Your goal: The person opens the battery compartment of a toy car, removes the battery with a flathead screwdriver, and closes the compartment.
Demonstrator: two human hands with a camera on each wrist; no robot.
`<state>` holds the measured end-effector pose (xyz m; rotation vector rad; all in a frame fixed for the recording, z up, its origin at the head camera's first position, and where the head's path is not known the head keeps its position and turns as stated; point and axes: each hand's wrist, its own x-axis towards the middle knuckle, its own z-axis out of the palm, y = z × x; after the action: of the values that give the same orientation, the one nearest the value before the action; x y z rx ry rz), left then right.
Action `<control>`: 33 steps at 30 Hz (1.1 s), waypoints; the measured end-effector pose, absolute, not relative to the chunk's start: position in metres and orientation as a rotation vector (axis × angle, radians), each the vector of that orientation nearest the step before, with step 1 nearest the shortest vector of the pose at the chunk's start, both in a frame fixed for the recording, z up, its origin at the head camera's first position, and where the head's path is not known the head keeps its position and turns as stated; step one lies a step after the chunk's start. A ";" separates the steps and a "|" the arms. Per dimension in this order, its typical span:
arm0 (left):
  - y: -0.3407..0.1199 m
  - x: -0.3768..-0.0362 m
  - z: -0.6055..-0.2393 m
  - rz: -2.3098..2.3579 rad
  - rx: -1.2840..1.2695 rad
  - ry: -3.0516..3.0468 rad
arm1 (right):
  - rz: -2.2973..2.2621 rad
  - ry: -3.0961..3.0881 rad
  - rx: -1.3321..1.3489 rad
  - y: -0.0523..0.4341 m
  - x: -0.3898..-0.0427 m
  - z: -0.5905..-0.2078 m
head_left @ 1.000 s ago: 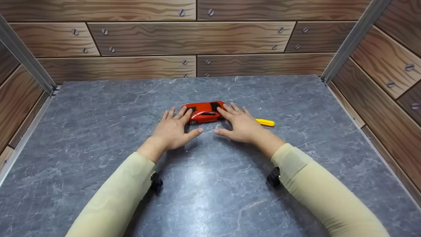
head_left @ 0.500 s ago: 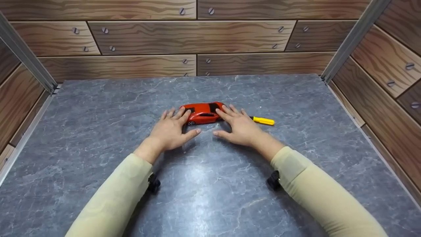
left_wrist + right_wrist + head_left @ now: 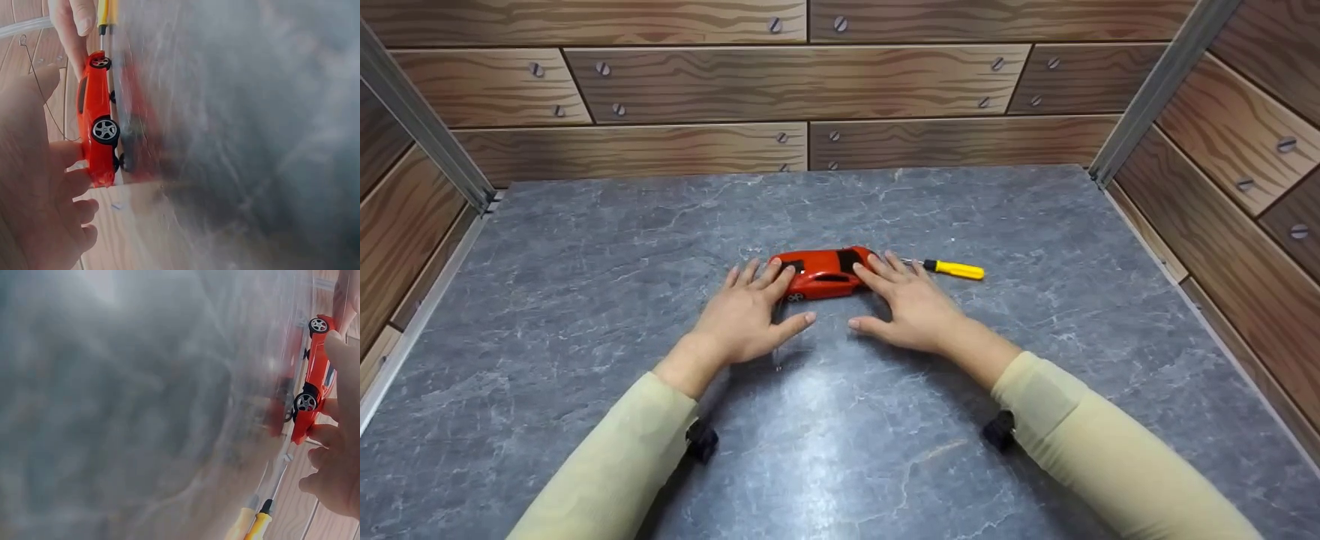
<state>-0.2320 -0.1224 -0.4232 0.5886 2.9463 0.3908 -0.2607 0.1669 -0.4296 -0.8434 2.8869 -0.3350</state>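
Note:
A red toy car (image 3: pixel 821 276) with black windows stands on its wheels on the grey table. The fingertips of my left hand (image 3: pixel 742 315) rest on its left end, the fingers spread. At the other end my right hand (image 3: pixel 915 309) lies likewise, fingers spread over the car's top. Both thumbs point inward on the near side, apart from the car. In the left wrist view, a thin wire (image 3: pixel 42 93) with a looped tip runs up from the car beside my thumb. Its wheels (image 3: pixel 105 130) show close over the glossy tabletop.
A screwdriver (image 3: pixel 960 271) with a yellow handle lies to the right, just beyond my right fingers, its shaft pointing at the car. Wood-patterned walls (image 3: pixel 810 82) enclose the grey marbled table (image 3: pixel 622 217) at the back and sides.
Both hands and the car have shifted a little toward me. More of the screwdriver, including its black collar and shaft, shows beyond the right hand; it has stayed about where it was.

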 end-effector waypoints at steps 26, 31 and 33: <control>-0.121 -0.187 -0.426 0.448 0.694 2.963 | -0.317 2.846 -0.939 0.185 -0.215 -0.428; -0.121 -0.180 -0.426 0.446 0.715 2.968 | -0.333 2.840 -0.950 0.188 -0.206 -0.427; -0.120 -0.177 -0.426 0.445 0.717 2.968 | -0.330 2.842 -0.949 0.189 -0.203 -0.426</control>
<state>-0.1773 -0.1203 -0.4257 0.7166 2.9681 0.4451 -0.2027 0.1891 -0.4264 -0.9492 2.8417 -0.3303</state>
